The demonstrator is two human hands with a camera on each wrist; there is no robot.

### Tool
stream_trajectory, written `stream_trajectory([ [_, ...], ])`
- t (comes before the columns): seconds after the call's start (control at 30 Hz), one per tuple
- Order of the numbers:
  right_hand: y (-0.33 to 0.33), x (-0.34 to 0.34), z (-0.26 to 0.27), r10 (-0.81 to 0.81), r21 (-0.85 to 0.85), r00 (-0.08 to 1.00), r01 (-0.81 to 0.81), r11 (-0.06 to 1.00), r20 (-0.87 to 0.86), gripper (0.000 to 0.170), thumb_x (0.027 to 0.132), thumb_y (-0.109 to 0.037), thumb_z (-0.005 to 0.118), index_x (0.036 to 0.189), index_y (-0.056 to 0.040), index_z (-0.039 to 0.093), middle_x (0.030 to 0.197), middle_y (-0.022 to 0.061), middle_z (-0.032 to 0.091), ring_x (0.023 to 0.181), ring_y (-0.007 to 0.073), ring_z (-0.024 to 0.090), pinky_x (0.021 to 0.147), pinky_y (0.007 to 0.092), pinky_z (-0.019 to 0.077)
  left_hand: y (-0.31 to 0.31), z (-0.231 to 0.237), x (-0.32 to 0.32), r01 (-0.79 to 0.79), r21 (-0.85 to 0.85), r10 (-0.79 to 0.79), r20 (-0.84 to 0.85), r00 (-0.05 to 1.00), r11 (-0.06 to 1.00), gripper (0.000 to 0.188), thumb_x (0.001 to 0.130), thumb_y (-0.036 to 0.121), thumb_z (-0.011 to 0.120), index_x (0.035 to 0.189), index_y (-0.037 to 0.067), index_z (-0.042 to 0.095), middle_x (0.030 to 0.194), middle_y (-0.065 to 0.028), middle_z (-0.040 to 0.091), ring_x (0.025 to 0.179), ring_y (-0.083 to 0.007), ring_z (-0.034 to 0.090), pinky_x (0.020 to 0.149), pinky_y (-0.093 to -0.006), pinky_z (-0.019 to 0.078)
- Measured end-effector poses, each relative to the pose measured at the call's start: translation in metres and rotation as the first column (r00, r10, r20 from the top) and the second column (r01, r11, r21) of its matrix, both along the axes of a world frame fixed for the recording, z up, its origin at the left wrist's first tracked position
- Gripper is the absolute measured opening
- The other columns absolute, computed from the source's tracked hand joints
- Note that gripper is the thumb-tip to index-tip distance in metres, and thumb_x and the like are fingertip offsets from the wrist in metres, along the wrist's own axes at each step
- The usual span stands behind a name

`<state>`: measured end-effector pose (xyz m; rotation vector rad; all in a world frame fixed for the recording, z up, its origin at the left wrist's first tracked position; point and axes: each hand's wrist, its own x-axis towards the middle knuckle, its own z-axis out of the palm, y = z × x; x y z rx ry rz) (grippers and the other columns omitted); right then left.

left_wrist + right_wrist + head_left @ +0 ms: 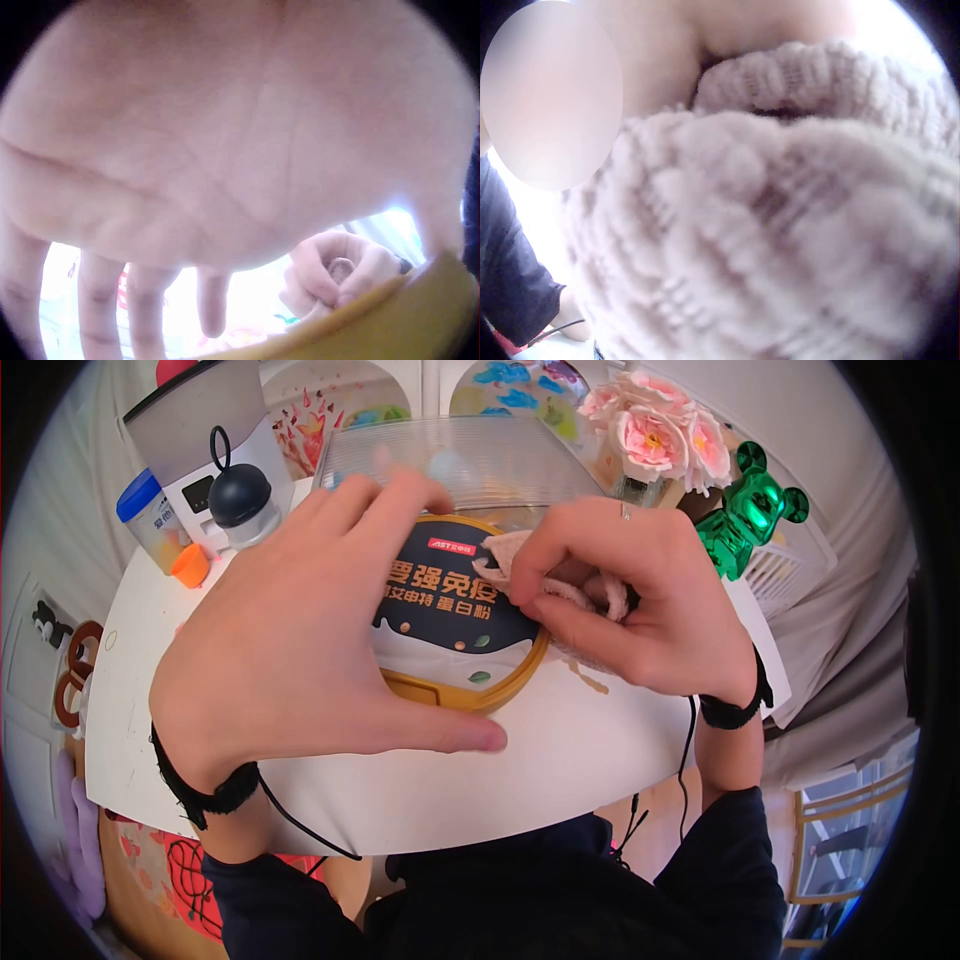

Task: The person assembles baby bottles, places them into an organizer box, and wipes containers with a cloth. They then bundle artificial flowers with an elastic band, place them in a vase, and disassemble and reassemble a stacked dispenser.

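Observation:
A round protein powder tub (455, 630) with a dark and white printed lid and a yellow rim stands on the white table in the head view. My left hand (290, 620) spreads over its left side, thumb stretched along the front and fingers toward the back. In the left wrist view the thumb side meets the tub's yellow edge (360, 322). My right hand (645, 590) pinches a bunched pink cloth (507, 550) at the lid's right edge. Close up in the right wrist view, the textured cloth (742, 217) fills most of the picture.
Behind the tub sits a clear ribbed plastic box (450, 465). To the left are a dark-topped bottle (240, 495), a blue-lidded jar (153, 520) and an orange cap (190, 565). Pink flowers (655, 435) and a shiny green bear figure (755, 510) stand at the back right.

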<state>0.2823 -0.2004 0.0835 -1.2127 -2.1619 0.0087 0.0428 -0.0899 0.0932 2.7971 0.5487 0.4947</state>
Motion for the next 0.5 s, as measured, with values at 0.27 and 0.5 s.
stream_trajectory([
  [0.27, -0.008, 0.001, 0.005, -0.022, -0.203, 0.986, -0.012, 0.979, -0.163, 0.006, 0.095, -0.001, 0.069, 0.100, -0.0025, 0.070, 0.090, 0.0019, 0.072, 0.076, 0.0058, 0.066, 0.067, 0.0225, 0.0505, 0.032, -0.006, -0.003, 0.183, -0.091, -0.182, 0.017, 0.983, 0.979, 0.107, 0.058, 0.022, 0.098, 0.151, 0.006, 0.048, 0.139, -0.0139, 0.059, 0.129, -0.0282, 0.061, 0.110, -0.0378, 0.0491],
  [0.5, -0.007, -0.002, -0.008, 0.063, 0.010, 0.943, -0.063, 0.998, -0.326, 0.014, 0.092, 0.002, 0.071, 0.106, -0.0013, 0.070, 0.093, 0.0030, 0.074, 0.078, 0.0077, 0.068, 0.072, 0.0210, 0.0538, 0.048, -0.017, 0.003, 0.330, -0.244, -0.319, 0.086, 0.944, 0.912, 0.113, 0.060, 0.019, 0.097, 0.157, 0.007, 0.040, 0.144, -0.0123, 0.054, 0.135, -0.0267, 0.054, 0.114, -0.0371, 0.0447],
])
